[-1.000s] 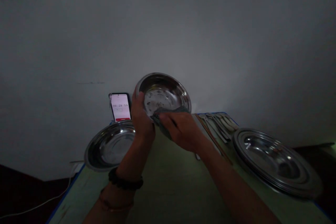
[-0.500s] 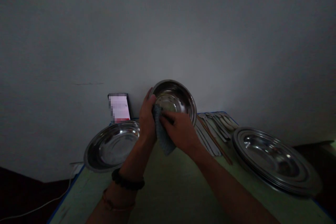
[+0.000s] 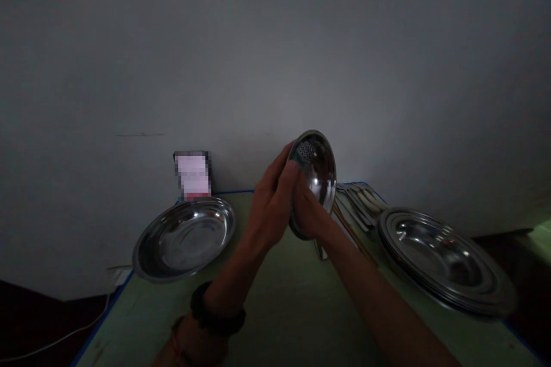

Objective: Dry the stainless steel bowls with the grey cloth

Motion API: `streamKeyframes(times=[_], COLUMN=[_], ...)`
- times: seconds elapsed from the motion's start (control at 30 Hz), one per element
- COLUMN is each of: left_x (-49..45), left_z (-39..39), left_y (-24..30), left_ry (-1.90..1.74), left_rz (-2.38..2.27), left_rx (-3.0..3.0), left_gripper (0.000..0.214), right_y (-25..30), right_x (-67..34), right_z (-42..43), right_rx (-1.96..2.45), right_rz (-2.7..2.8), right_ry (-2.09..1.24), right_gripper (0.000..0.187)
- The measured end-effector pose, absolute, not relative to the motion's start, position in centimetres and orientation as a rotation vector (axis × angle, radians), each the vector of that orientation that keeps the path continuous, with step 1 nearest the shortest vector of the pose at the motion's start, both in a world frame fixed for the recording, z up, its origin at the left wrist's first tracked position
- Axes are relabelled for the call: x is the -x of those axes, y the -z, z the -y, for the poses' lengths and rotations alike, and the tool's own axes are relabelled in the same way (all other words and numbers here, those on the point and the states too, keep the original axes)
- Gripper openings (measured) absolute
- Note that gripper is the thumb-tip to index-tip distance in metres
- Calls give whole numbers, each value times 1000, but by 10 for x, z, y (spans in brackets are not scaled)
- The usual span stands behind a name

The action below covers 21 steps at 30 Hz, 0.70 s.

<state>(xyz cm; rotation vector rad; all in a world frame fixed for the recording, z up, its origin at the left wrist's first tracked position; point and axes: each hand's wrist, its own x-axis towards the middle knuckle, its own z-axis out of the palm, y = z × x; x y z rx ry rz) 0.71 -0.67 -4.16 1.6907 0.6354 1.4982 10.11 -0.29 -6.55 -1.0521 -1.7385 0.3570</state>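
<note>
I hold a small steel bowl [image 3: 321,175] up over the table, turned nearly on edge with its hollow facing right. My left hand [image 3: 271,206] grips its near rim from the left, fingers wrapped round. My right hand [image 3: 307,212] is closed against the bowl's lower part, mostly hidden behind my left hand. A patch of grey cloth [image 3: 305,151] shows at the bowl's top rim, inside the hollow; whether my right hand holds it I cannot see.
A steel dish [image 3: 183,238] lies on the green table [image 3: 279,309] at the left. A stack of steel plates [image 3: 445,261] sits at the right. Spoons and chopsticks [image 3: 357,200] lie behind the bowl. A phone [image 3: 193,175] leans on the wall.
The bowl has turned from facing me to almost edge-on and shifted right. The cloth has moved from the lower front rim to the upper inside. My hands have come together.
</note>
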Motion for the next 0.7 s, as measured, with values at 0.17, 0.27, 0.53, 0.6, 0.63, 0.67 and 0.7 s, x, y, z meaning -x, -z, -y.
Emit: streamKeyframes(times=[0.17,0.27,0.53,0.6,0.63,0.67,0.7], left_x=[3,10,19,24,26,28,29], left_z=[-9,-17,-17,-18,-18,-18,-19], left_y=[40,43,36,33,32,31,31], left_ry=[-1553,-1488,-1415,-1477,-1515,-1556,-1607], left_rz=[-642,-653,-580,-544,-536,-547,-574], left_rx=[-1531,-1540,-1516,-1512,-1515,-1519,-1520], left_gripper=[37,36,40,39,39,40,41], right_y=[64,74,83,79,79,80,81], right_x=[-96,-96,-119,-122,-122,-122,-120], right_z=[8,3,-15,-15,-14,-12,-10], right_rx=[920,960,1343,1365,1363,1356,1345], right_rz=[2024,2118,2024,2020,2037,2064,2099], right_ry=[-288,-184,257,283,273,243,193], right_gripper=[53,54,57,57,58,60,62])
